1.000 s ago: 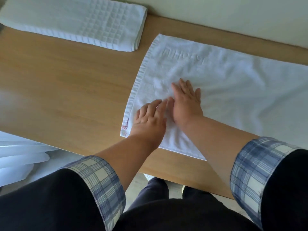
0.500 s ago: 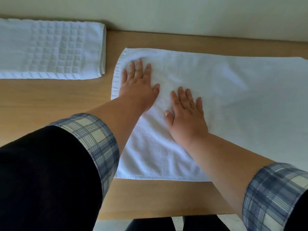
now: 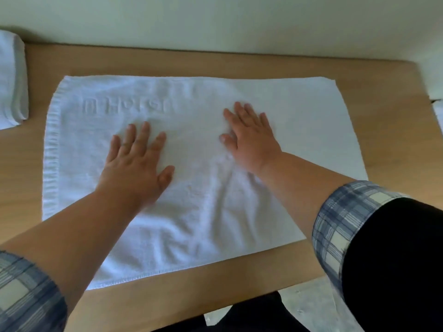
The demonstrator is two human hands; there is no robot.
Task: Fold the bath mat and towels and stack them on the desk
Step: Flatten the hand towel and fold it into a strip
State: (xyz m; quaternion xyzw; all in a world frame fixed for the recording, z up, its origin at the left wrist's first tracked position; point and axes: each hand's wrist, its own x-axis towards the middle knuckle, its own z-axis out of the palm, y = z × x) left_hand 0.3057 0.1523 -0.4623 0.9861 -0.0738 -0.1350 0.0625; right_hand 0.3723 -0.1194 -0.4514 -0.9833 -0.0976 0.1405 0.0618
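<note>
A white towel (image 3: 299, 130) with raised lettering lies spread flat on the wooden desk (image 3: 359, 70). My left hand (image 3: 136, 164) presses on its left half with straight, spread fingers. My right hand (image 3: 251, 137) lies flat on the towel a little right of its middle, fingers straight. A few wrinkles run through the cloth between my wrists. A folded white bath mat (image 3: 12, 80) sits at the desk's far left edge, mostly cut off by the frame.
A pale wall (image 3: 215, 20) runs along the back of the desk. The desk's right end is at the upper right, with something white (image 3: 436, 92) beyond it. Light floor (image 3: 311, 307) shows below the front edge by my dark trousers.
My hands have slid apart and rightward over the towel. My view has shifted right, so the whole towel shows and the folded mat is nearly out of frame.
</note>
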